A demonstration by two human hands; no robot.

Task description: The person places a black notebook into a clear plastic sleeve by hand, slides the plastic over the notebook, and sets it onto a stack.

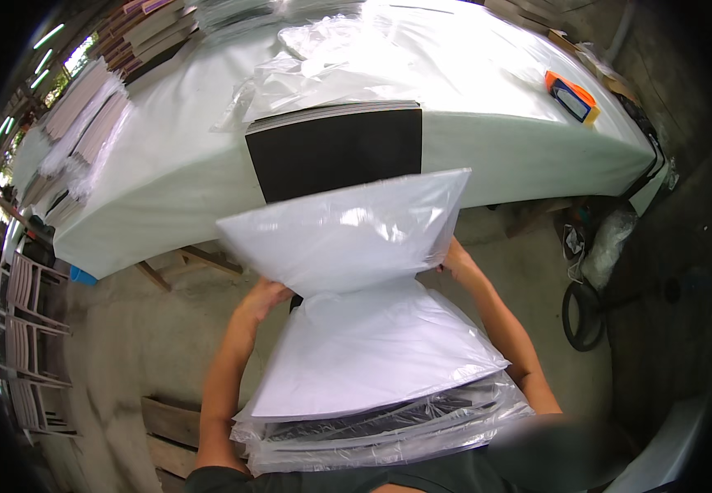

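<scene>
White panel (pixel 348 226), in glossy plastic, is held tilted between the desk (pixel 529 156) on the far side and the wrapped stack (pixel 372 353) on the near side, with the black panels (pixel 335 152) partly covered. Its near left corner is gripped by the left hand (pixel 268 297) and its right side by the right hand (pixel 452 259) (several fingertips are hidden behind it). Handling the wrapped panel is judged the step in hand; for the next move, level support from both sides seems called for.
</scene>
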